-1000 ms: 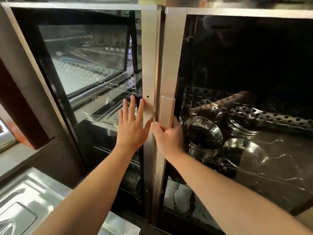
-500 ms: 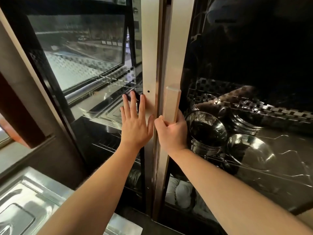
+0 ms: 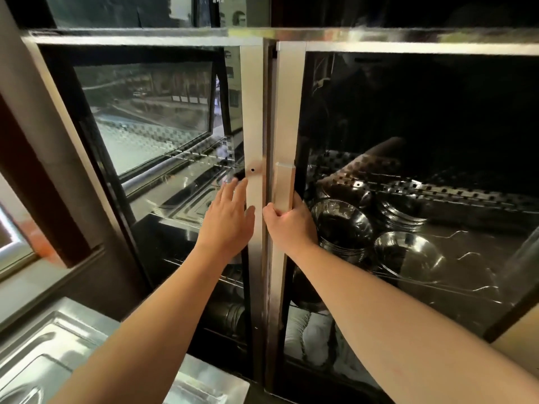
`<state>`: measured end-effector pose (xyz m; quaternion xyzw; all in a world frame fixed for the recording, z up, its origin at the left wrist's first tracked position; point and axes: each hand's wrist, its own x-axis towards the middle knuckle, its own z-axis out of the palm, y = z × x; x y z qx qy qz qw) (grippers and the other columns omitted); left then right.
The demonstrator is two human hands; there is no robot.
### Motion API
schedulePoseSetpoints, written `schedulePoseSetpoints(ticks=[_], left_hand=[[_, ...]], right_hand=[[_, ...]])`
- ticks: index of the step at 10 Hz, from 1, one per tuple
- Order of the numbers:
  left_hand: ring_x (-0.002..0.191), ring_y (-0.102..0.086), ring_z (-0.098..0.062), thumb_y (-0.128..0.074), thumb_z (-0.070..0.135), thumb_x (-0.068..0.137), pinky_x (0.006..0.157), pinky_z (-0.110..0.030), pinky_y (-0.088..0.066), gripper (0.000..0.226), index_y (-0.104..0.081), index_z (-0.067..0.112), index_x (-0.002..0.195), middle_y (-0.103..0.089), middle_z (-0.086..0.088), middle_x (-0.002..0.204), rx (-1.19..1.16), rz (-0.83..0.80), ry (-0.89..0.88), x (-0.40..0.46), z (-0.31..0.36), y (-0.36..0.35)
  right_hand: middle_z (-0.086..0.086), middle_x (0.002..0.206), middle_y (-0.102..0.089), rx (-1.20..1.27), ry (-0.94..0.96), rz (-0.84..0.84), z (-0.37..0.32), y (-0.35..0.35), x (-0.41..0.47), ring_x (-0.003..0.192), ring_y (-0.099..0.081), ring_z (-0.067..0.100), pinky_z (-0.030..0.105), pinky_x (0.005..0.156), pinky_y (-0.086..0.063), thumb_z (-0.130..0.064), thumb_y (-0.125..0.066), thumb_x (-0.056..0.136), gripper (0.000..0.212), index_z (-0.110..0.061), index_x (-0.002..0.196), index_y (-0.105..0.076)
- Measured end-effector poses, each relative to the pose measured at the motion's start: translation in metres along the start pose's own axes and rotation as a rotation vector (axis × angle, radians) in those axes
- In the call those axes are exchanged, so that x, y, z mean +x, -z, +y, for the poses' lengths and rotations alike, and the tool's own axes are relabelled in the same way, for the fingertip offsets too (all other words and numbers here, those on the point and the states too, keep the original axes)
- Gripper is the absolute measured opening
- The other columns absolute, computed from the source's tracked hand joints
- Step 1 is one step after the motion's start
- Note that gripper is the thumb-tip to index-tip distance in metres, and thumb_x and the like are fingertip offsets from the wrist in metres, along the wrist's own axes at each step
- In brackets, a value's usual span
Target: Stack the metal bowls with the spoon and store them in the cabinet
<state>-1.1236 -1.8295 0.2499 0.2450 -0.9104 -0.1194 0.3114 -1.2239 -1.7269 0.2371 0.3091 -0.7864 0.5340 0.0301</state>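
Observation:
A glass-fronted steel cabinet (image 3: 253,118) fills the view, both doors shut or nearly shut. My right hand (image 3: 287,225) grips the lower end of the vertical door handle (image 3: 284,185) on the right door. My left hand (image 3: 227,221) lies flat with fingers spread against the left door's frame, just left of the centre seam. Behind the right glass a stack of metal bowls (image 3: 341,228) stands on a wire shelf, with a single bowl (image 3: 408,253) to its right and another stack (image 3: 401,212) behind. No spoon can be made out.
A ribbed steel sink drainboard (image 3: 52,354) lies at the lower left below the cabinet. White dishes (image 3: 309,336) sit on the lower shelf behind the right door. A dark window frame (image 3: 35,182) stands at the left. The left glass reflects an outdoor scene.
The view has tilted up, showing the cabinet's top rail. My left hand has slid slightly and looks blurred; my right hand stays on the handle. The doors stay together.

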Motion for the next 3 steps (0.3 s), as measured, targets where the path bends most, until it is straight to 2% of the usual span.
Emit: schedulePoseSetpoints(ticks=[1,2,3], left_hand=[[0.145,-0.038,-0.026,-0.050,0.039,0.099,0.115,-0.044,-0.038,0.063,-0.029,0.019,0.155,-0.039,-0.008,0.158,-0.012,0.011,-0.020,-0.013,0.018,0.030],[0.140,-0.045,-0.023,-0.052,0.045,0.097,0.110,-0.041,-0.042,0.063,-0.032,0.023,0.152,-0.043,-0.005,0.155,-0.023,0.003,-0.023,-0.027,0.033,0.058],[0.135,-0.050,-0.022,-0.055,0.047,0.096,0.107,-0.039,-0.044,0.062,-0.035,0.026,0.150,-0.047,-0.003,0.152,-0.028,0.044,-0.084,-0.037,0.053,0.085]], right_hand=[[-0.014,0.095,-0.059,-0.149,-0.078,-0.108,-0.011,0.015,-0.004,0.089,-0.068,0.020,0.039,0.075,-0.060,-0.069,-0.049,0.075,0.061,-0.038,0.128,-0.049],[-0.015,0.094,-0.060,-0.123,-0.144,-0.314,-0.021,0.032,-0.007,0.098,-0.065,0.019,0.036,0.084,-0.055,-0.064,-0.065,0.081,0.051,-0.034,0.120,-0.054],[-0.010,0.095,-0.065,-0.097,-0.130,-0.423,-0.037,0.070,-0.013,0.095,-0.064,0.016,0.033,0.081,-0.054,-0.062,-0.070,0.080,0.040,-0.030,0.102,-0.059]])
